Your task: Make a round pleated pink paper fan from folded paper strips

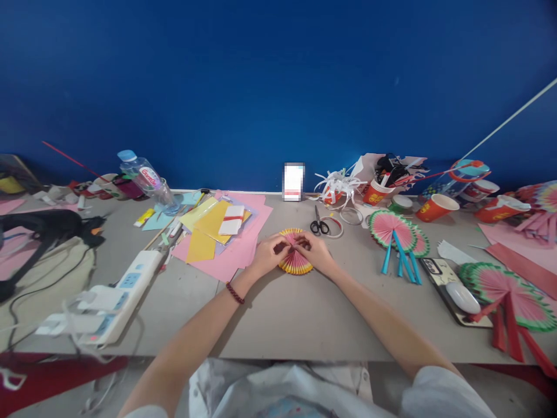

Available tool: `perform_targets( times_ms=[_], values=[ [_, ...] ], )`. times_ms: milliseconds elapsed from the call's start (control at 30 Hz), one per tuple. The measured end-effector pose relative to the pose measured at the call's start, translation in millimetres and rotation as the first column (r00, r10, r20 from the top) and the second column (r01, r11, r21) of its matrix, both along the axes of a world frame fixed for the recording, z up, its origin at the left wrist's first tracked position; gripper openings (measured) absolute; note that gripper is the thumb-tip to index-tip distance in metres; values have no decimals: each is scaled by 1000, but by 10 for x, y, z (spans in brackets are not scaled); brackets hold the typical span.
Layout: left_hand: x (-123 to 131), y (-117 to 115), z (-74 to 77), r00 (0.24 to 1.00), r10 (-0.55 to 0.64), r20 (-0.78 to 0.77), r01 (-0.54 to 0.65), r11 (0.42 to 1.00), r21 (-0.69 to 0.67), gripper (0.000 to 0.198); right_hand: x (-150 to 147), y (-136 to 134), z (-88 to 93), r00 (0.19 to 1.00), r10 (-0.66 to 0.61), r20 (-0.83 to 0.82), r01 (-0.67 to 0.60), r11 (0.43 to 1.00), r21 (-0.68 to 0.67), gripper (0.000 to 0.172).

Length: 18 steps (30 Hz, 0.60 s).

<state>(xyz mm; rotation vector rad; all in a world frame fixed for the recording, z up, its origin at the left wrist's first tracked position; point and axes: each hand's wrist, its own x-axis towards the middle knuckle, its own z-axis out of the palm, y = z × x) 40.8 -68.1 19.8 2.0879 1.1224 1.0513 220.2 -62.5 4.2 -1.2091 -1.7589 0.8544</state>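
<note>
A round pleated paper rosette (296, 265), pink with a yellow edge, lies spread on the table in front of me. My left hand (271, 253) is at its left side, thumb and fingertips closed in a pinch near the centre. From the right, my right hand (314, 251) meets it there, its fingers likewise pinched on the folds. The fingertips cover the rosette's middle, so any small thing between them is hidden. Just behind my right hand lie black-handled scissors (319, 225) and a roll of tape (334, 227).
Pink paper sheets (256, 212), with yellow sheets on top, lie to the left. Further left are a power strip (130, 284) and a leaning bottle (150, 181). Finished-looking pleated fans (391, 229), paper cups (437, 207), a phone (465, 313) and a mouse (462, 297) occupy the right.
</note>
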Motion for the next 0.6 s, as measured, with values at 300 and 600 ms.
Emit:
perform_targets(
  times_ms=[300,600],
  values=[
    [-18,5,17,999,-36,39,36,999,-11,12,56,2,42,987,101,127,-107,993,45,22],
    [-11,-1,34,999,-33,18,33,999,-10,11,73,16,62,991,114,75,-114,993,1,27]
  ],
)
